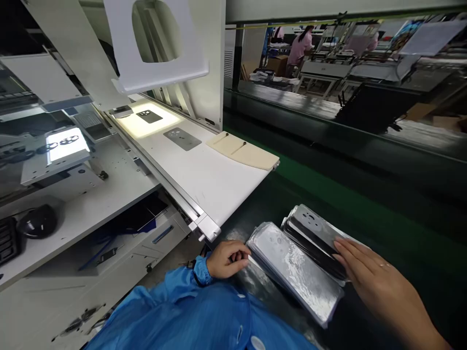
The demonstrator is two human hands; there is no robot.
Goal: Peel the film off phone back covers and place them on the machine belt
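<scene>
My left hand (228,260) rests at the near left edge of a stack of phone back covers (288,262) in shiny clear film. Its fingers are loosely curled, the thumb apart from them, with nothing visible between. Fingers outstretched, my right hand (379,277) lies on the right side of a second stack of dark phone back covers (310,226), touching its edge. The two stacks lie side by side on the dark green surface. On a white conveyor belt (207,170), one grey phone back cover (182,139) lies flat, and another cover (149,116) sits over a lit panel.
A cream guide plate (243,149) sits along the belt's right side. At left are a lit screen (67,144), a black mouse (38,221) and a keyboard (8,240). Behind the long green conveyor (317,189), a person in pink (300,47) stands among benches.
</scene>
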